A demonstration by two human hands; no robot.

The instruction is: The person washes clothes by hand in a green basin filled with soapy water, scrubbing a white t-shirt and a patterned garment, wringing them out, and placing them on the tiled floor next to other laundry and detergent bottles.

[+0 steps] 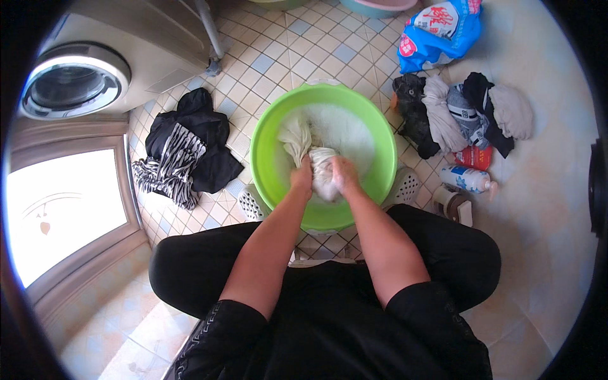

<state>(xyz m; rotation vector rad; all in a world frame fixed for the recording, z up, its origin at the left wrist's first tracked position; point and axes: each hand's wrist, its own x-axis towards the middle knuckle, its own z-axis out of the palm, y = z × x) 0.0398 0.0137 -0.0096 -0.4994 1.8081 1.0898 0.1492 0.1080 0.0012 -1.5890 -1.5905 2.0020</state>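
A round green plastic basin (325, 219) stands on the floor between my feet, holding sudsy water (344, 126). In it lies a wet off-white cloth garment (295, 135), bunched and twisted. My left hand (301, 177) grips the garment's left side, thumb upward. On the other side, my right hand (344, 175) clasps the same cloth, slightly blurred. A bulging fold of the fabric hangs between both hands, near the foam. My fingertips are partly hidden behind the cloth.
Black clothing (204, 142) and a zebra-striped cloth (178, 166) lie on the tiled floor at left, below a front-loading washing machine (76, 80). Rolled garments (444, 111), a blue detergent bag (439, 35), a pump bottle (465, 178) and a brown container (451, 204) sit at right.
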